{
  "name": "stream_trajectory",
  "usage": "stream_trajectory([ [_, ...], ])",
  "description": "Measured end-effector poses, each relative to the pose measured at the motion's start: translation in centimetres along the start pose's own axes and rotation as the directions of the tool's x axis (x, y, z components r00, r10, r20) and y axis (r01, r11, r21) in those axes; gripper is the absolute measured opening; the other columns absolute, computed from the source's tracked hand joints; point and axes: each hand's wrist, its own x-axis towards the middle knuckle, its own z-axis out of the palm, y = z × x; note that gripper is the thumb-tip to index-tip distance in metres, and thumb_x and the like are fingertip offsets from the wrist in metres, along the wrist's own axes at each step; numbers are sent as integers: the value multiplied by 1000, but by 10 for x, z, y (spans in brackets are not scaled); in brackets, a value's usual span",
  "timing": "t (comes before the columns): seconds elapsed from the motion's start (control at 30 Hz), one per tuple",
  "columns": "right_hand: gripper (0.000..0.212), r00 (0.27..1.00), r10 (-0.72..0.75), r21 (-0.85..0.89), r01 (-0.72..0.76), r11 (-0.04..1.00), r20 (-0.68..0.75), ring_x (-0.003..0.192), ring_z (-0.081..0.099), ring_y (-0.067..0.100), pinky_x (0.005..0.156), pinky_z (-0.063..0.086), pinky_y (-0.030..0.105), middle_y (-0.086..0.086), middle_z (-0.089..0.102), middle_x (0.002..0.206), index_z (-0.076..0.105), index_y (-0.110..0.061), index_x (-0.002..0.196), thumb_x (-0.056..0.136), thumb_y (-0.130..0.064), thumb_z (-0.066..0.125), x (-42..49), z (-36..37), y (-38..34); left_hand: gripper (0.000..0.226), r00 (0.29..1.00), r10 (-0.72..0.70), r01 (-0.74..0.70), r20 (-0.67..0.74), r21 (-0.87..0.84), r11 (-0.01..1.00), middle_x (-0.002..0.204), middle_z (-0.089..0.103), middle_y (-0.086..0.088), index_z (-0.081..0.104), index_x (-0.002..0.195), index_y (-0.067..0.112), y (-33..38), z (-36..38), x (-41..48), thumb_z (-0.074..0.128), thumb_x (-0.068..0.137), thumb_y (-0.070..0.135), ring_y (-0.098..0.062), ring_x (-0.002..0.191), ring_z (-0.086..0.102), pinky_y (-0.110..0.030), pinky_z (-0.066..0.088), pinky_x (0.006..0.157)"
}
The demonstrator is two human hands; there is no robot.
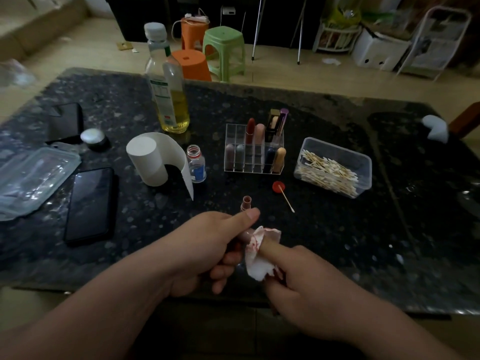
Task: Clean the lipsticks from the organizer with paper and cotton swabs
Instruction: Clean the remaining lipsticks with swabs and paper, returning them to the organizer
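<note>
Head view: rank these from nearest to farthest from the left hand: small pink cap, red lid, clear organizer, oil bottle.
1. small pink cap, just past the thumb of the left hand, which grips a lipstick.
2. red lid, ahead to the right, under the tip of a cotton swab.
3. clear organizer, mid-table behind the lid.
4. oil bottle, far back left.

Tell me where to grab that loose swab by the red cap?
Pinch the swab mid-stick from above, across its length: it lies thin and nearly flat on the table, far end seemingly propped on the red cap, likely leaving a gap underneath.
</note>
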Motion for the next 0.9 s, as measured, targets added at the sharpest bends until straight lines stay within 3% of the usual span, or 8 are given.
stream_trajectory([
  [0.1, 46, 983, 64, 515, -146, 845, 175, 61, 59, 40, 54, 54, 50, 26, 64, 83, 59, -40, 123, 96, -3, 55, 0, -2, -6, 41, 999, 37, -37, 30, -2, 999, 56, 43, 2, 59, 93, 10, -2, 3, -3, 52, 97, 50, -10, 41, 33, -26, 41, 37],
  [0.23, 44, 848, -262, 885, -462, 59, 461, 34, 30, 8, 36, 27, 18, 5, 42, 46, 41, -13, 129, 89, 5, 44, -5, -17, -5, 38, 973, 231, -233, 25, 102, 967, 56, 50, 6, 59, 90, 14, -7, 2, -9, 56, 84, 52, -13, 46, 44, -33, 48, 45],
  [0.3, 44, 807, -401, 859, -505, -86, 434, 36, 20, 7, 36, 25, 15, -1, 31, 44, 40, -14, 125, 85, 2, 46, -3, -18, -1, 27, 898, 438, -394, -44, 362, 845, 58, 60, 8, 60, 88, 26, -9, -3, -10, 55, 80, 51, -9, 51, 54, -29, 48, 51],
  [0.43, 52, 864, -298, 904, -427, -10, 405, 34, 28, 9, 36, 27, 17, 5, 35, 44, 46, -11, 130, 80, 6, 49, 1, -15, 2, 16, 805, 591, -543, -55, 333, 771, 73, 70, 0, 64, 90, 35, -12, -10, -5, 66, 78, 46, -15, 65, 68, -29, 55, 62],
  [0.53, 63, 975, -60, 806, -143, 575, 216, 53, 58, 16, 48, 46, 27, 18, 68, 83, 58, -23, 135, 83, 11, 57, -5, -18, 0, 39, 933, 354, -353, -68, 37, 935, 70, 68, -4, 64, 89, 16, -5, -9, -6, 68, 74, 52, -21, 57, 62, -37, 52, 53],
  [0.63, 53, 994, -105, 165, 97, 981, 40, 68, 63, 8, 62, 49, 29, -19, 67, 84, 58, -27, 136, 91, 1, 61, -6, -18, 0, 64, 996, 88, -89, 19, 66, 994, 55, 50, -8, 67, 78, 8, 0, -6, -9, 55, 76, 71, -19, 41, 42, -29, 44, 42],
  [0.77, 38, 994, -108, -168, 104, 980, -13, 62, 58, 10, 55, 42, 28, -16, 60, 69, 57, -35, 122, 89, -16, 62, -1, -14, 3, 54, 998, -17, 21, 52, -75, 997, 50, 37, -2, 55, 66, 13, -3, 2, -9, 61, 77, 66, -14, 37, 32, -24, 35, 37],
  [0.9, 45, 996, -33, 521, -16, 854, 84, 77, 71, 19, 66, 59, 40, 4, 74, 94, 61, -28, 127, 93, 2, 60, -1, -17, -7, 37, 995, 92, -82, 36, -211, 974, 55, 39, 1, 68, 76, 16, -3, 10, -12, 61, 84, 51, -11, 42, 33, -26, 37, 37],
])
